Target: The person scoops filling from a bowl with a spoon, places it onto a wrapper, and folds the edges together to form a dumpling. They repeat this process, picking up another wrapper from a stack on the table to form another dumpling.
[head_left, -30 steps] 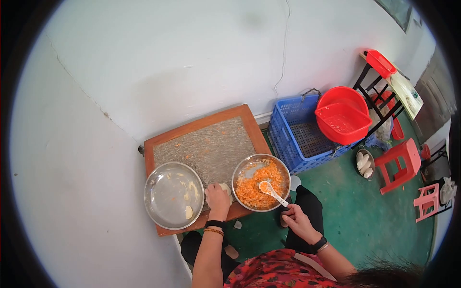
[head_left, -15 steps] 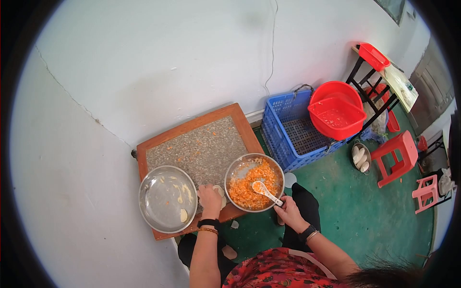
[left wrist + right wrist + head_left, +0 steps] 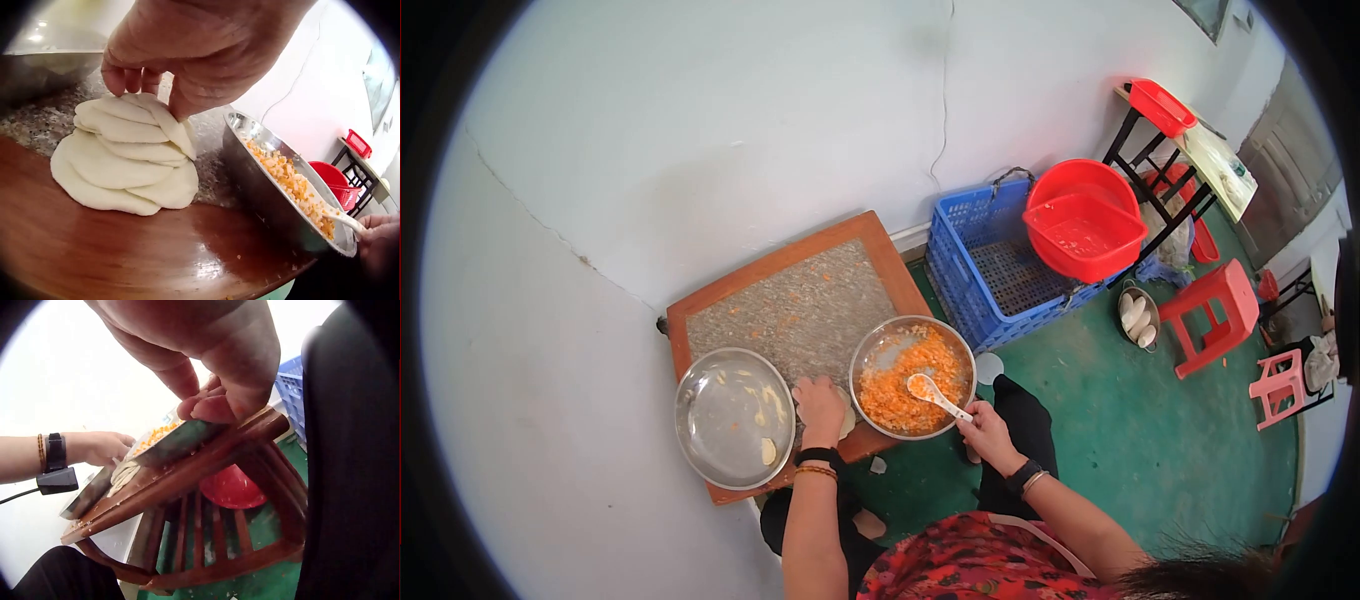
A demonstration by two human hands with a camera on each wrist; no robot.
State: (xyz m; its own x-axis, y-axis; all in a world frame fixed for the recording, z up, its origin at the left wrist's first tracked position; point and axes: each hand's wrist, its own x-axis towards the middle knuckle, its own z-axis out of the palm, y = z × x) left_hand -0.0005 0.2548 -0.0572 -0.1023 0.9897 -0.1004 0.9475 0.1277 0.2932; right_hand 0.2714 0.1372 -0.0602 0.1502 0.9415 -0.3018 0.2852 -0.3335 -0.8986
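My left hand (image 3: 821, 410) bends over a stack of flat dough wrappers (image 3: 125, 162) at the front edge of the table. In the left wrist view, its thumb and fingertips pinch the upper edge of the top wrappers. My right hand (image 3: 993, 442) pinches the handle end of a white spoon (image 3: 940, 397). The spoon's bowl rests in chopped orange and white filling (image 3: 900, 393), inside a round steel basin (image 3: 250, 181). In the right wrist view, the fingers of that hand are curled together near the basin's rim, hiding the spoon.
A steel pan (image 3: 718, 425) with a few dough pieces stands left of the wrappers on the wood-framed table (image 3: 785, 247). Beyond the table's right side are a blue crate (image 3: 980, 275) holding red basins (image 3: 1090, 235), a bowl of pale vegetables (image 3: 1138, 318) and a red stool (image 3: 1215, 310).
The head view has shifted, carrying the whole scene leftward. The left hand stays at the wrappers; the right hand has come in closer to the basin at the spoon's handle.
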